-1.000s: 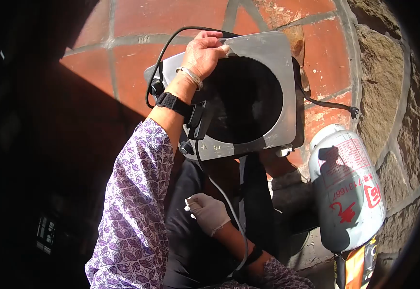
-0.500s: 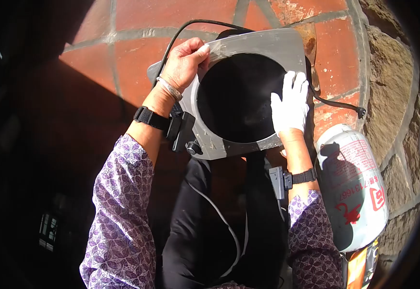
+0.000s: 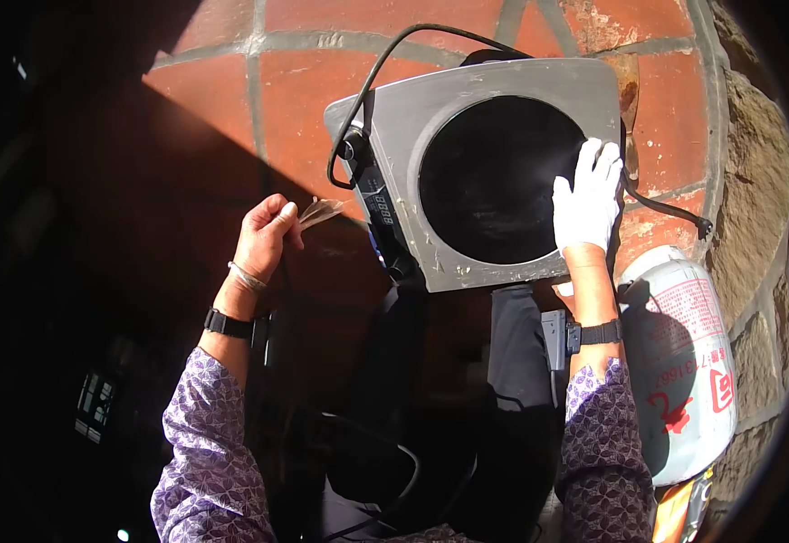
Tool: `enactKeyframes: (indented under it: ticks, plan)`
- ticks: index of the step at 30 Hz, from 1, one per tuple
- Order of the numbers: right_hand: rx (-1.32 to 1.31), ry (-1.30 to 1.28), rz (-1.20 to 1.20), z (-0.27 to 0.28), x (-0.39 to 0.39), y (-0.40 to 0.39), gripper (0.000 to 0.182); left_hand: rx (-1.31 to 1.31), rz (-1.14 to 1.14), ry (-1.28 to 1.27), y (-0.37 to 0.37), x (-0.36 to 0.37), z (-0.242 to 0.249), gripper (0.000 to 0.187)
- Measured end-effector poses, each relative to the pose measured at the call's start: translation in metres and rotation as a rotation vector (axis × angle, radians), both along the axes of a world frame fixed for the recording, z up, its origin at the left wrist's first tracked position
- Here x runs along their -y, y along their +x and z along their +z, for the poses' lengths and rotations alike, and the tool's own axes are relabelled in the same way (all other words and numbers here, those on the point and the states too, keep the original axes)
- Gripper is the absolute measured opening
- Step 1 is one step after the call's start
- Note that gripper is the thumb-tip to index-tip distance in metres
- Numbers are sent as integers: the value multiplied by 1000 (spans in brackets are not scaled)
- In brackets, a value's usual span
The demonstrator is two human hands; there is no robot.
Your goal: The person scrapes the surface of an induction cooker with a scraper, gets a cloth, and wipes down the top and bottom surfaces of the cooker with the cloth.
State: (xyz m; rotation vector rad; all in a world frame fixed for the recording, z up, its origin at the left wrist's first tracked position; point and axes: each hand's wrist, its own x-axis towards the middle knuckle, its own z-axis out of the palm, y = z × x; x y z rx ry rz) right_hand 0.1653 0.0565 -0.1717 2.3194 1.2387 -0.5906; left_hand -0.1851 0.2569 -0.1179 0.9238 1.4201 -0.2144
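My left hand (image 3: 266, 237) was off the cooker, fingers pinched on a small thin scrap (image 3: 322, 213), above the shaded tiles. My right hand (image 3: 587, 197), in a white glove, lay flat with released fingers on the right edge of the induction cooker (image 3: 430, 118). Beside my right arm stood a gas cylinder (image 3: 684, 362). The cooker's cord (image 3: 385, 54) curved over the red tile floor (image 3: 295, 100).

**Grey, black and brick red in hard sunlight**

The cooktop (image 3: 467, 154) is silver-grey with a round black centre and a black cord (image 3: 385, 63). A white glove covers the right hand (image 3: 586, 199); the left hand (image 3: 266, 237) is bare. Both sleeves (image 3: 209, 452) are purple with a pale floral print. The floor tiles (image 3: 295, 118) are brick red with grey joints. The gas cylinder (image 3: 684, 362) is pale grey with red markings.
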Motion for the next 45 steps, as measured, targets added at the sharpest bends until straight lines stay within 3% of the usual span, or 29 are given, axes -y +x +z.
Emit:
enactKeyframes:
  ticks: [6, 10, 13, 14, 15, 16, 18, 21, 22, 24, 26, 27, 30, 34, 41, 45]
  plan:
    - [33, 16, 101, -3, 7, 0, 64, -160, 110, -74, -81, 61, 27, 24]
    - [-156, 101, -24, 5, 30, -5, 55, -216, 352, -75, -81, 78, 38, 18]
    - [-573, 83, -534, 45, 38, -21, 47, -142, 408, 17, -66, 71, 37, 15]
    - [-594, 30, -459, 63, 42, -27, 46, -81, 369, 85, -60, 65, 34, 14]
    - [-692, -33, -643, 89, 31, -38, 44, -28, 366, 196, -54, 57, 30, 16]
    - [-717, 27, -582, 107, 37, -52, 44, 25, 359, 304, -47, 47, 27, 23]
    - [-815, -105, -565, 150, 32, -78, 45, -10, 386, 674, -6, 21, 33, 55]
    - [-1012, -9, -700, 196, 43, -127, 41, -220, 418, 556, 21, -1, 36, 87]
    - [-1064, 113, -708, 201, 61, -148, 41, -305, 475, 463, 21, 4, 21, 69]
    - [-1095, 190, -777, 196, 75, -183, 38, -341, 356, 187, 19, 24, -1, 45]
    - [-1197, -119, -556, 188, 83, -200, 28, -253, 94, 314, 18, 64, -29, 27]
    - [-1233, -304, -456, 178, 87, -203, 32, -249, -13, 370, 30, 76, -29, 24]
    - [-1229, -208, -487, 169, 96, -208, 35, -167, -212, 528, 59, 103, -37, 24]
    - [-1160, -270, -609, 170, 77, -192, 39, -204, -294, 662, 85, 113, -49, 27]
    - [-1254, -87, -570, 157, 94, -197, 36, -193, -288, 760, 81, 132, -68, 13]
    - [-1237, -118, -564, 163, 85, -187, 35, -216, -146, 691, 86, 139, -61, 18]
